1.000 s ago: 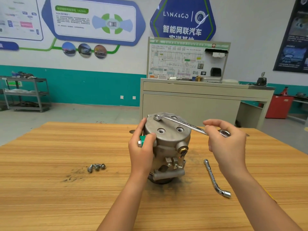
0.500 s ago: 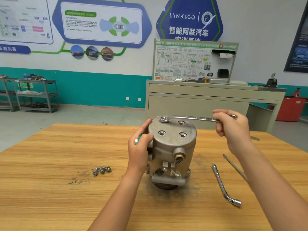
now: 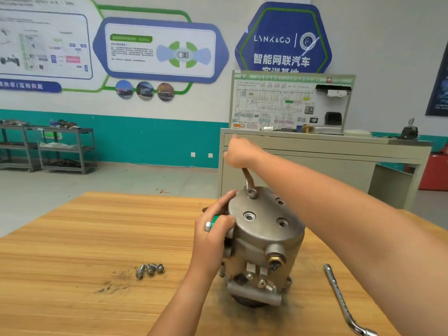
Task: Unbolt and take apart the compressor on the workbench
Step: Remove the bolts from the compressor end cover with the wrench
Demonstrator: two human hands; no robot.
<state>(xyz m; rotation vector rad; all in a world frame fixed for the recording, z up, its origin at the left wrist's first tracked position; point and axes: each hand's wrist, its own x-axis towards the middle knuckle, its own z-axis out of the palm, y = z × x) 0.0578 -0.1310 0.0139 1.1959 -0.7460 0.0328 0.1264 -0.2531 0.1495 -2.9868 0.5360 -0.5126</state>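
A grey metal compressor (image 3: 263,241) stands upright on the wooden workbench (image 3: 84,238). A ring spanner (image 3: 249,183) sits on a bolt at the far edge of its round top cover. My right hand (image 3: 238,152) grips the spanner's far end, beyond the compressor, with my forearm crossing over the cover. My left hand (image 3: 214,230) grips the compressor's left side around a green-capped fitting (image 3: 212,220). Several empty bolt holes show in the cover.
Three loose bolts (image 3: 150,270) lie on the bench left of the compressor. An L-shaped socket wrench (image 3: 344,304) lies at the right. A beige cabinet (image 3: 315,156) with a wiring board stands behind the bench, metal shelving (image 3: 60,149) at far left.
My right hand has swung the spanner handle counter-clockwise, from pointing right to pointing away from me. My left hand has stayed on the compressor's side. The camera has moved closer.
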